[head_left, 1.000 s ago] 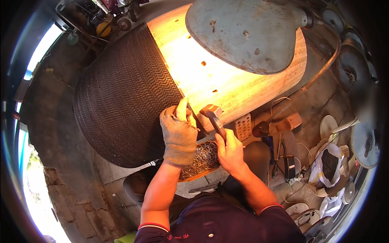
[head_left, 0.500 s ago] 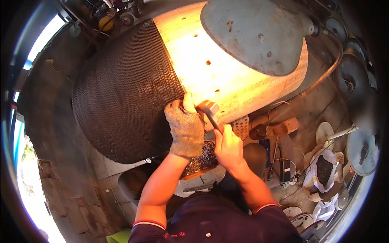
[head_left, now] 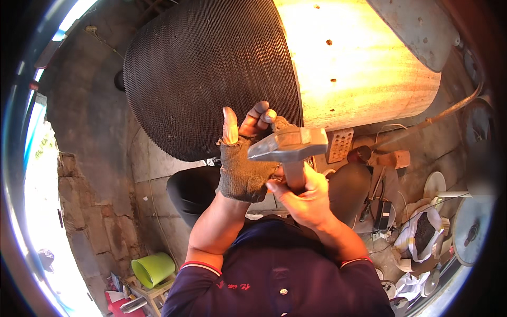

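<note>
My right hand (head_left: 308, 203) is wrapped round the handle of a hammer (head_left: 288, 144), its metal head raised toward the camera. Beside it my left hand (head_left: 245, 164), in a worn grey fingerless glove, is turned over with thumb and fingers apart. Part of its palm and some fingers are hidden behind the hammer head, so I cannot see whether anything small lies there. Just beyond both hands is a large tapered drum, its left part covered in dense rows of dark toothed metal (head_left: 211, 74) and its right part bare pale wood (head_left: 364, 68) with small holes.
A grey lamp shade (head_left: 417, 29) hangs over the brightly lit wood. Under the drum's right side are a perforated block (head_left: 339, 145) and a reddish brick (head_left: 395, 159). A white sack (head_left: 422, 232) stands at right, and a green bucket (head_left: 153, 270) lies at lower left.
My left hand has come off the drum's dark edge and turned over. The hammer has risen away from the wood toward me. The whole view has shifted, with the drum now higher up.
</note>
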Tool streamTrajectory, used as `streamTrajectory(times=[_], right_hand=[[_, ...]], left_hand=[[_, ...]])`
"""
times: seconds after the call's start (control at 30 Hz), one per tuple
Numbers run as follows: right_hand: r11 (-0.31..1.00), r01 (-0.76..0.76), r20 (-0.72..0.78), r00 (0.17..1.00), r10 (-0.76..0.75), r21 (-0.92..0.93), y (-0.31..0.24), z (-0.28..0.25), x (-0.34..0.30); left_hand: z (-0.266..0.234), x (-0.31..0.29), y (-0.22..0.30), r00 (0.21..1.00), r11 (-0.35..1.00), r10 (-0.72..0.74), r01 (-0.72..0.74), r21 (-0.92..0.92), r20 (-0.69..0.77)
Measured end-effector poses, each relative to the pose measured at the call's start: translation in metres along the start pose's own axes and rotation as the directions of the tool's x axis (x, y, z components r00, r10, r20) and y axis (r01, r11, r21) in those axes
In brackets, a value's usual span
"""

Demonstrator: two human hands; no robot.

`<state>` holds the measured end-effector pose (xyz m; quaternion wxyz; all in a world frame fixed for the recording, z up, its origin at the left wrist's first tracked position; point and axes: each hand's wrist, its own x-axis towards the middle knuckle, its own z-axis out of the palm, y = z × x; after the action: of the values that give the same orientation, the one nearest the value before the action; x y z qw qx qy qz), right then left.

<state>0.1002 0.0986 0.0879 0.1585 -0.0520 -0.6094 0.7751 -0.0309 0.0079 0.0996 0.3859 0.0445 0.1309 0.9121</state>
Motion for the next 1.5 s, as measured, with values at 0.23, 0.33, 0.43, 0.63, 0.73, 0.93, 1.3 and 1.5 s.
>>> streamTrajectory(times=[0.23, 0.33, 0.43, 0.63, 0.73, 0.93, 1.3, 1.5], right_hand=[[0.97, 0.035, 0.029, 0.999, -0.028, -0.239, 0.0, 0.008, -0.011], [0.957, 0.059, 0.036, 0.998, -0.051, -0.283, 0.001, 0.011, -0.015], [0.934, 0.094, 0.04, 0.996, -0.085, -0.346, 0.001, 0.015, -0.019], [0.958, 0.041, 0.071, 0.997, -0.021, -0.285, 0.013, 0.018, -0.027], [0.943, 0.0, 0.102, 0.994, 0.036, -0.334, 0.011, 0.021, -0.035], [0.912, 0.096, 0.157, 0.987, -0.035, -0.4, 0.011, 0.03, -0.048], [0.934, 0.082, -0.021, 0.995, -0.095, -0.347, 0.021, 0.047, -0.067], [0.944, 0.034, -0.041, 0.998, -0.051, -0.327, 0.015, 0.044, -0.082]], left_hand=[[-0.032, -0.013, 0.0, 0.997, 0.997, -0.071, 0.072, -0.016, 0.035], [-0.035, -0.015, -0.004, 0.998, 0.998, -0.064, 0.064, 0.022, 0.002], [-0.057, -0.014, -0.003, 0.992, 0.995, -0.084, 0.089, -0.044, 0.089], [-0.065, -0.037, -0.002, 0.986, 0.986, -0.165, 0.165, -0.035, 0.01], [-0.079, -0.045, -0.003, 0.982, 0.98, -0.189, 0.188, -0.057, -0.002], [-0.079, -0.058, 0.002, 0.98, 0.987, -0.161, 0.159, -0.027, -0.116], [-0.085, -0.085, 0.001, 0.981, 0.966, -0.178, 0.189, -0.179, 0.074], [-0.096, -0.077, -0.017, 0.983, 0.977, -0.157, 0.169, -0.128, 0.101]])
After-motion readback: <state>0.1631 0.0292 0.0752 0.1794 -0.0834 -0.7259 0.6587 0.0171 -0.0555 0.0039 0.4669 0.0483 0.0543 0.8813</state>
